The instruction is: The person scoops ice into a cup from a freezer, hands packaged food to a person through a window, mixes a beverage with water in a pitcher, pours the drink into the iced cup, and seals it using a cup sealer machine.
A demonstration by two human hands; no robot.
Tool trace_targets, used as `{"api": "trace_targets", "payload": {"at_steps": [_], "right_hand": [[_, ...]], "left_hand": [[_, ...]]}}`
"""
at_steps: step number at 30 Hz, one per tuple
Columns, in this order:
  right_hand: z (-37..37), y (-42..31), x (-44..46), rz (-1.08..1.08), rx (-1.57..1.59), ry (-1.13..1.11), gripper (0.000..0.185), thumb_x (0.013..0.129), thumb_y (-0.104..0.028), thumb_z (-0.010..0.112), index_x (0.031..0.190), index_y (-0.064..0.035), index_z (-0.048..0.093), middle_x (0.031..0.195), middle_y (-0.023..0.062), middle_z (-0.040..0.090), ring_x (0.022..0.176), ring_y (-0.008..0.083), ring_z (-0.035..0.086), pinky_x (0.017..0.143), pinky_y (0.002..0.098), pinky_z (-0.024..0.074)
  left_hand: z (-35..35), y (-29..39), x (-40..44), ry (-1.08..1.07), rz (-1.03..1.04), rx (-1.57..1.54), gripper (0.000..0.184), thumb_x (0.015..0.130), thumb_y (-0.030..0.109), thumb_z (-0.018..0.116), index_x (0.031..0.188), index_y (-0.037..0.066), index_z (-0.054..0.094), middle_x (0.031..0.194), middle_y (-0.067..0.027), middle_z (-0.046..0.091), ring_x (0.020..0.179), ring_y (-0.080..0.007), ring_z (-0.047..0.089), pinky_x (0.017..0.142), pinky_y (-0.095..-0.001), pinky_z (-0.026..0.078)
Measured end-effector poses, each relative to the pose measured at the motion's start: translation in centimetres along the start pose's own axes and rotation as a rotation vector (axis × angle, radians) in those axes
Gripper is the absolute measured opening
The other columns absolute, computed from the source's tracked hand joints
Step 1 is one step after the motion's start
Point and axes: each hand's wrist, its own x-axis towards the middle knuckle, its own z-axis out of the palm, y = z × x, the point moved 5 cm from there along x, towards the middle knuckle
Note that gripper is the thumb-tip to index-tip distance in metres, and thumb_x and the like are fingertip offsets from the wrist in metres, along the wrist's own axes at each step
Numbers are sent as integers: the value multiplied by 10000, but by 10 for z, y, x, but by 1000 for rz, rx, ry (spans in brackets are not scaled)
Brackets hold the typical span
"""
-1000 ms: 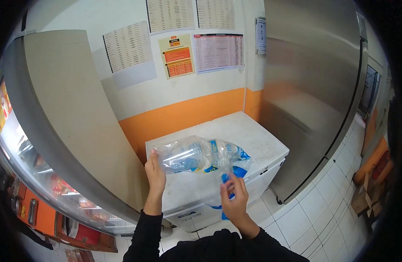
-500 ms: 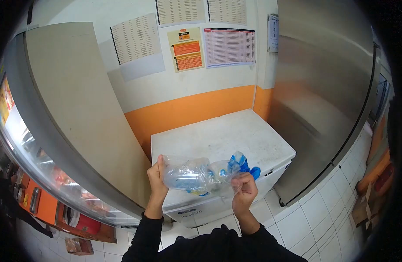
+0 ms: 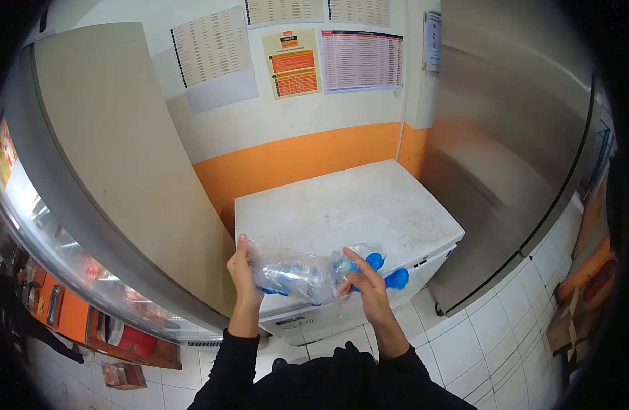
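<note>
A clear plastic bag (image 3: pixel 297 275) with transparent and blue plastic items inside hangs between my hands, above the front edge of the white chest freezer (image 3: pixel 328 205). My left hand (image 3: pixel 243 275) grips the bag's left end, thumb pointing up. At the bag's right end, my right hand (image 3: pixel 366 281) has its fingers curled on the crumpled plastic, with the index finger stretched toward the upper left. Blue rounded pieces (image 3: pixel 396 279) stick out beyond my right hand. What exactly the bag contains is hard to make out.
A glass-fronted display fridge (image 3: pixel 116 171) stands at the left and a tall steel fridge (image 3: pixel 509 150) at the right. Printed sheets (image 3: pixel 362 61) hang on the wall behind. Cardboard boxes (image 3: pixel 570 318) lie at the far right, and a small box (image 3: pixel 123 375) is on the tiled floor.
The bag has become more crumpled between my hands. My right hand has shifted slightly left, its index finger now extended. The freezer and wall sheets appear a little higher in view.
</note>
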Motion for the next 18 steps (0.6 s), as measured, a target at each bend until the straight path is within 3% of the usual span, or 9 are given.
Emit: {"api": "trace_targets", "payload": {"at_steps": [2, 5, 9, 11, 15, 18], "right_hand": [[10, 8, -4, 216, -18, 31, 595, 911, -112, 554, 1429, -25, 274, 791, 97, 620, 648, 125, 606, 508, 216, 431], [29, 22, -4, 250, -31, 34, 688, 837, -34, 659, 1364, -35, 217, 712, 66, 603, 546, 110, 581, 406, 197, 407], [31, 58, -8, 246, -49, 104, 528, 841, -76, 682, 1121, -84, 235, 794, 103, 646, 623, 108, 596, 464, 226, 456], [36, 56, -9, 269, -67, 97, 530, 836, -52, 681, 1144, -78, 251, 831, 123, 658, 671, 107, 604, 529, 226, 471], [24, 60, -5, 161, 9, 148, 552, 822, -29, 692, 1184, -68, 277, 848, 137, 669, 761, 107, 616, 662, 232, 476], [10, 44, -1, 57, 26, 255, 460, 792, -98, 735, 1101, -45, 399, 807, 61, 676, 596, 39, 507, 546, 168, 395]], "left_hand": [[-5, -14, 3, 33, -93, -205, 327, 934, 389, 531, 764, 112, 562, 733, -9, 571, 646, -144, 565, 593, -307, 464], [-14, -34, -1, 90, -178, -360, 339, 936, 424, 503, 933, 93, 576, 881, -43, 609, 807, -181, 615, 734, -336, 510], [-21, -46, -16, 175, -186, -461, 381, 942, 447, 480, 971, 80, 578, 933, -42, 607, 878, -197, 609, 773, -367, 503], [-22, -42, -24, 222, -193, -475, 382, 940, 450, 488, 961, 80, 582, 932, -36, 599, 876, -188, 600, 761, -361, 495], [-59, -41, -13, 224, -59, -83, 389, 932, 449, 516, 936, 67, 584, 893, -23, 577, 824, -157, 574, 713, -332, 475], [-79, -23, -6, 116, 90, 346, 410, 919, 437, 551, 960, 30, 576, 897, -30, 566, 835, -154, 551, 732, -321, 452]]}}
